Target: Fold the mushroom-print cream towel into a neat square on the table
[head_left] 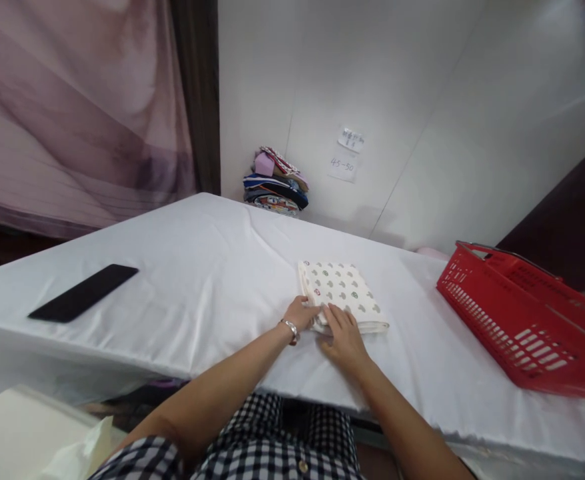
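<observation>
A folded white cloth with small printed motifs (341, 288) lies on the table covered with a white sheet (197, 267). My left hand (301, 312), with a bracelet at the wrist, grips the cloth's near left corner. My right hand (341, 337) rests with its fingers on the cloth's near edge, right beside the left hand. Both forearms reach in from the bottom of the view.
A red plastic basket (522, 320) sits tilted at the right end of the table. A black phone (83, 292) lies at the left. A stack of folded clothes (275, 181) stands by the far wall. White material (27, 433) lies at bottom left.
</observation>
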`<act>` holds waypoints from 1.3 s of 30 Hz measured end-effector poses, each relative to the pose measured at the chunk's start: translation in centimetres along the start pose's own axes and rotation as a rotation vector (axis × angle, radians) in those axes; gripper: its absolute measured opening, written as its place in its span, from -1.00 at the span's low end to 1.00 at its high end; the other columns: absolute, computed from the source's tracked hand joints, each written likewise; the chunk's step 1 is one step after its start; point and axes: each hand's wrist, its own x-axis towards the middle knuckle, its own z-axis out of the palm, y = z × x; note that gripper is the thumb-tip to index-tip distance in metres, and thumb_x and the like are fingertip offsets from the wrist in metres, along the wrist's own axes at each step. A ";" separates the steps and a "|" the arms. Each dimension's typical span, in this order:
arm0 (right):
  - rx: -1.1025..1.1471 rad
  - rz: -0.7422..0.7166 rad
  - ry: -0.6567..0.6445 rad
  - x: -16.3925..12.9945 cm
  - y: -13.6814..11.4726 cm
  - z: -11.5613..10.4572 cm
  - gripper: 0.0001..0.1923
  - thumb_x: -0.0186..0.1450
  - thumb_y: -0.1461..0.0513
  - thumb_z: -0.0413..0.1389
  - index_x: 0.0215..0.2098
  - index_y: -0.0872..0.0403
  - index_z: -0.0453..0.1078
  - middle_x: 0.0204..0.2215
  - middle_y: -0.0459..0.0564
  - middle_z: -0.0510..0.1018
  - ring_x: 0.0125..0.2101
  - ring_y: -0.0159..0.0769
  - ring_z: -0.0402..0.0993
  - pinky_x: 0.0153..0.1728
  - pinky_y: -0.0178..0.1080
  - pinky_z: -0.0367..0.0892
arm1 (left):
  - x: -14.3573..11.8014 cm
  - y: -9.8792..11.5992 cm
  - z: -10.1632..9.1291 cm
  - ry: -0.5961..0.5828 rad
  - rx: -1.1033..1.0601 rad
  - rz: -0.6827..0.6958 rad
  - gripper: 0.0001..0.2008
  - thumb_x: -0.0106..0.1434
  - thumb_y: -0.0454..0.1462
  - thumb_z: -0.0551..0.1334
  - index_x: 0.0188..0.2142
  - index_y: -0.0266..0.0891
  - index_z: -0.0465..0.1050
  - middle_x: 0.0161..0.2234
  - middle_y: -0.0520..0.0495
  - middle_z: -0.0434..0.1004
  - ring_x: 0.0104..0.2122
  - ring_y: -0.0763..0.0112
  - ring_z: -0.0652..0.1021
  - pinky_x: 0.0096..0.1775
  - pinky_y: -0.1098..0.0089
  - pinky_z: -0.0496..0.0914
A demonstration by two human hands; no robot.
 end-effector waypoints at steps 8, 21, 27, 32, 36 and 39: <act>0.274 0.310 0.314 -4.6 3.9 -0.9 -0.46 0.14 0.23 0.02 0.11 0.12 0.16 -0.03 0.14 0.40 -0.04 -0.10 0.33 -0.06 -0.05 0.28 | -4.3 0.3 2.4 -0.222 0.049 0.220 -0.56 0.10 -0.25 0.18 -0.02 -0.29 0.19 -0.41 0.01 0.51 -0.65 0.54 0.41 -0.58 0.48 0.30; 0.456 0.252 0.306 -4.3 4.2 -5.0 -0.63 0.11 0.26 0.07 -0.08 0.07 0.33 -0.16 0.05 0.48 -0.14 -0.19 0.40 -0.13 -0.17 0.34 | 3.7 -1.8 -2.9 0.170 0.926 0.745 -0.37 0.00 -0.36 0.17 0.12 -0.24 0.15 0.21 -0.16 0.08 0.20 0.19 0.08 0.13 0.15 0.05; 0.622 0.319 0.313 -3.8 4.1 -9.5 -0.65 0.13 0.23 0.09 -0.09 0.06 0.35 -0.21 -0.01 0.51 -0.24 -0.25 0.43 -0.21 -0.24 0.36 | 3.0 2.0 -4.3 0.175 0.780 0.931 -0.65 -0.01 -0.33 0.17 -0.16 -0.18 0.36 -0.09 -0.10 0.43 0.04 0.22 0.32 0.08 0.21 0.12; 0.846 0.466 0.513 -2.0 3.8 -13.9 -0.59 0.04 0.19 0.21 -0.13 0.07 0.35 -0.24 -0.01 0.53 -0.24 -0.21 0.43 -0.21 -0.20 0.35 | -0.3 9.4 -7.7 0.240 0.563 1.050 -0.67 0.02 -0.21 0.21 -0.18 -0.19 0.34 -0.17 -0.06 0.43 -0.12 0.25 0.42 -0.03 0.28 0.27; 1.243 0.533 0.609 0.1 2.8 -15.2 -0.54 0.03 0.16 0.22 -0.10 0.09 0.33 -0.27 0.00 0.54 -0.30 -0.19 0.47 -0.30 -0.19 0.39 | -2.9 15.4 -10.1 0.221 0.290 1.024 -0.47 0.00 -0.16 0.27 -0.02 -0.18 0.23 -0.10 -0.03 0.38 -0.14 0.29 0.44 -0.09 0.28 0.33; 1.494 0.617 0.516 1.2 2.0 -13.6 -0.51 0.03 0.16 0.21 -0.07 0.12 0.31 -0.28 0.03 0.56 -0.31 -0.15 0.49 -0.32 -0.17 0.40 | -2.2 17.2 -10.9 0.059 0.153 0.907 -0.29 0.00 -0.17 0.29 0.13 -0.18 0.07 -0.15 -0.05 0.40 -0.21 0.33 0.48 -0.17 0.24 0.38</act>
